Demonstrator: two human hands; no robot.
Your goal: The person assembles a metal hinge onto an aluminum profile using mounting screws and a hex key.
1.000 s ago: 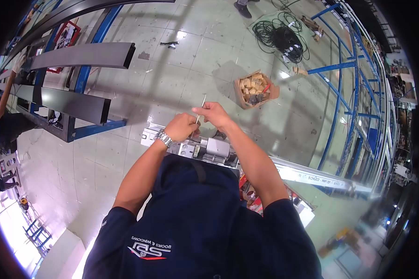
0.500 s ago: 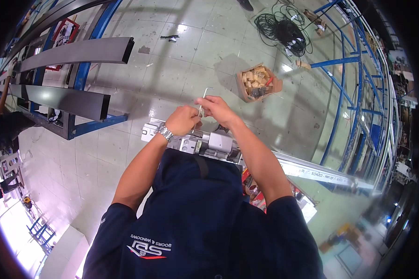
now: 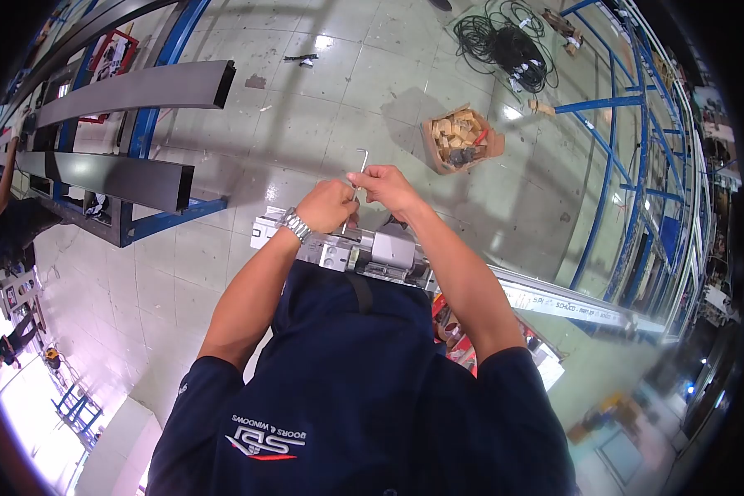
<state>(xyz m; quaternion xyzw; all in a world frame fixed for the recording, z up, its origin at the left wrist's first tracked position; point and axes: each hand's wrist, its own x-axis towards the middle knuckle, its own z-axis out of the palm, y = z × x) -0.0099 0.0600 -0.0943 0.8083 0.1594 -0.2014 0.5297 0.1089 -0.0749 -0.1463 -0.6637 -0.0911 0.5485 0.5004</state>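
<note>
A thin L-shaped hex key [image 3: 364,160] stands nearly upright, its short bent end at the top. The fingers of my right hand [image 3: 388,192] pinch it just below that bend. Lower down, my left hand [image 3: 326,207], with a metal watch on the wrist, is closed around its shaft, and the fingers hide part of it. Both hands are close together over a silver metal fixture [image 3: 393,250] with blocks and holes, directly in front of my body. The key's lower end points down toward this fixture.
Dark metal profiles [image 3: 140,87] lie on a blue rack [image 3: 169,225] at left, with another person [image 3: 25,219] beside it. Ahead on the floor are a cardboard box [image 3: 493,147] of wood blocks and coiled black cable [image 3: 508,51]. A long rail [image 3: 570,304] extends right, toward blue framework [image 3: 612,157].
The view has shifted slightly. Both hands keep their hold on the hex key, which sits at almost the same place and angle.
</note>
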